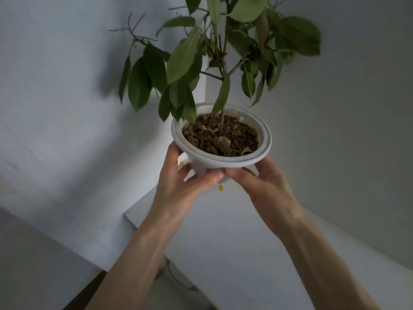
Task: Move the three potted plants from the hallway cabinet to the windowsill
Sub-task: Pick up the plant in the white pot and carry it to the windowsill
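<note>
A potted plant (223,162) is in the air at the middle of the view, held from below by both hands. Its pot is white with a wide flared rim, filled with brown lumpy soil, and a thin stem carries long green leaves upward. My left hand (185,184) grips the pot's base from the left, thumb on the near side. My right hand (263,184) wraps the base from the right. The pot's lower part is mostly hidden by my fingers. No other potted plant shows.
The white top of the cabinet (234,242) lies below the pot. White walls (55,108) meet at a corner behind the plant. A strip of dark floor (89,291) shows at the bottom left.
</note>
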